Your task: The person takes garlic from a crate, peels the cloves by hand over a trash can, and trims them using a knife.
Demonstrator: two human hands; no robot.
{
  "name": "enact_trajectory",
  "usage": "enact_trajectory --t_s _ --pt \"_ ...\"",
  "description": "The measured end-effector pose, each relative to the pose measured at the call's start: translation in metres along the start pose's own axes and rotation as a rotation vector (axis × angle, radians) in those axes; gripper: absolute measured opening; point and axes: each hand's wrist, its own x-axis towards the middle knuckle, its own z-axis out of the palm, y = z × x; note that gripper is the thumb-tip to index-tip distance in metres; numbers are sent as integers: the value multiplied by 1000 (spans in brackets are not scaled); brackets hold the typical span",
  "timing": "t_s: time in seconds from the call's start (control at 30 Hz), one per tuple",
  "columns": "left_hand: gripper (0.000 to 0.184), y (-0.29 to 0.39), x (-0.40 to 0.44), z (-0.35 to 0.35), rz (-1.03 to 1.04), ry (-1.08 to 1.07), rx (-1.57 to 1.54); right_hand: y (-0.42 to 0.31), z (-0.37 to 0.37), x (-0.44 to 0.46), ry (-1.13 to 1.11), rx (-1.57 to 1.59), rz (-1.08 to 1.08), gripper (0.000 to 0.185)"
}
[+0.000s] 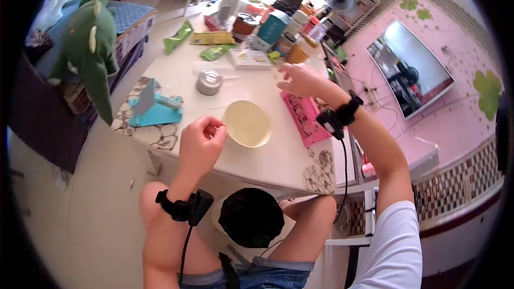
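A pale yellow bowl rests on the table in front of me. At its left rim, my left hand is closed, thumb against the curled fingers. What those fingers hold, if anything, is hidden. My right hand hovers above the far end of a pink plastic basket, fingers bent and apart, with nothing visible in them. Behind the bowl stands a round silver tin. To the left sits a turquoise folding stand. Both wrists wear black strapped devices with cables.
Bottles, jars, a teal-and-white carton and snack packets crowd the table's far side, near a flat white box. A black-lined bin stands between my knees. A green plush dinosaur is at left.
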Motion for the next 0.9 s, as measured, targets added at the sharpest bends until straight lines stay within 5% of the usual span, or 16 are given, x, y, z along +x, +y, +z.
enact_trajectory --t_s 0.17,0.3,0.43,0.6,0.9 --pt "11 16 -14 18 44 -116 -38 42 16 -112 -146 -113 352 41" --pt "9 24 -27 34 113 -155 -109 77 61 -162 -59 -105 124 41" --pt "8 25 -40 51 127 -201 -193 81 92 -171 152 -202 189 17" --pt "6 22 -47 70 172 -298 -190 66 82 -169 230 -221 17 18" --pt "3 19 -69 105 242 -459 -85 -16 71 -161 143 -106 63 21"
